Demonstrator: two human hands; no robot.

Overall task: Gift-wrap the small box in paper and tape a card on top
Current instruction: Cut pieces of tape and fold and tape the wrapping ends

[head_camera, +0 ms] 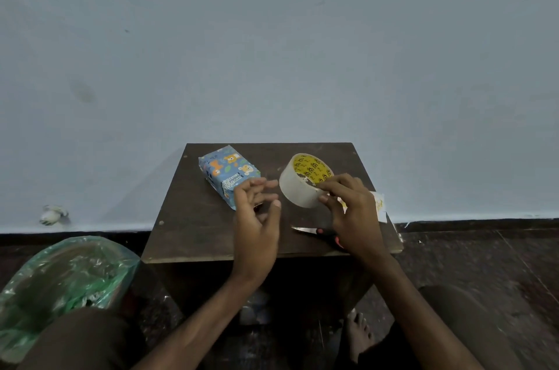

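One box: small box wrapped in blue paper with a bear print [229,175], lying on the far left part of the dark brown wooden bench [193,230].
Progress: wrapping looks complete; all visible faces are papered. No card is on top, so the card step appears to remain.
Tape: wide roll of clear tape with a yellow core [305,183], right of the box and apart from it.
Right hand [352,212]: fingertips pinched on the near rim of the roll, apparently finding the tape end. Grip closed on the roll.
Left hand [257,218]: hovering between box and roll, fingers loosely spread, holding nothing; its fingertips overlap the box's near end in view, contact cannot be told.
Card: white paper with yellow marks [379,206], mostly hidden behind the right hand; probably the card.
Scissors: red-handled pair [314,231], on the bench under the right wrist.
Surroundings: green plastic bag [66,276] on the floor at left.
Obstruction: none on the box top.
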